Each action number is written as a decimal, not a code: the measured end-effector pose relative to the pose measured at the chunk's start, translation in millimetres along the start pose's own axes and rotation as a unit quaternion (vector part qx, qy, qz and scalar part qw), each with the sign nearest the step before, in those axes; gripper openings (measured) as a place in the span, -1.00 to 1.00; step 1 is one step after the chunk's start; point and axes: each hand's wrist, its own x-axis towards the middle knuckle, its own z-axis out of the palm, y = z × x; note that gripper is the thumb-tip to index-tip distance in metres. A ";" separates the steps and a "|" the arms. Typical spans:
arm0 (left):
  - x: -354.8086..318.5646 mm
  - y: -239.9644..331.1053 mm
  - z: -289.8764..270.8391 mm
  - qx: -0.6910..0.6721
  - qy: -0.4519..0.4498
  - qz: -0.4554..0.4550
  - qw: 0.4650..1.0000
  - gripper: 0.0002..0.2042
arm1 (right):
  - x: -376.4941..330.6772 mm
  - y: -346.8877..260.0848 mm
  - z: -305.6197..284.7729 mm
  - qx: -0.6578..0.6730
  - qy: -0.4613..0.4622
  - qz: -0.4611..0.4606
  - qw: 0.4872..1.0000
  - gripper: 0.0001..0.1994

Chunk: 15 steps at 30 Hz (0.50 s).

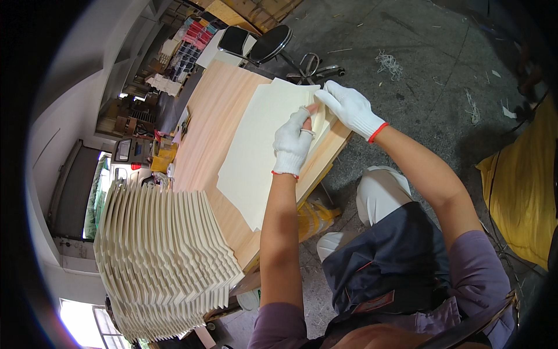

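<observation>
A large cream sheet (253, 142) with shaped, notched edges lies flat on a wooden table. Its edge nearest me is raised into a narrow curled fold. My left hand (292, 142), in a white knitted glove that leaves some fingertips bare, grips that raised edge with its thumb and forefinger. At the sheet's far right corner, my right hand (349, 107) in a white glove with a red cuff has its fingers bent closely over the same edge. The undersides of its fingers are hidden.
Many similar cream pieces stand in a bulky stack (168, 256) at the table's left end. A black round stool (272, 43) stands beyond the wooden table (200, 128). White string scraps (389, 65) lie on the floor; a yellow sack (520, 180) is at right.
</observation>
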 end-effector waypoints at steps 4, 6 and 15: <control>1.8 2.8 -0.5 0.058 -0.054 -0.027 0.997 -0.67 | 3.8 7.2 2.0 0.003 -0.005 0.018 1.000 -0.55; 0.1 8.8 -0.2 0.099 -0.055 -0.030 0.993 -0.63 | 1.3 4.9 0.7 0.033 0.001 0.007 0.999 -0.54; -3.2 16.8 0.4 0.076 -0.015 -0.044 0.996 -0.51 | -6.0 0.3 -34.2 -0.204 -0.098 -0.022 0.974 -0.44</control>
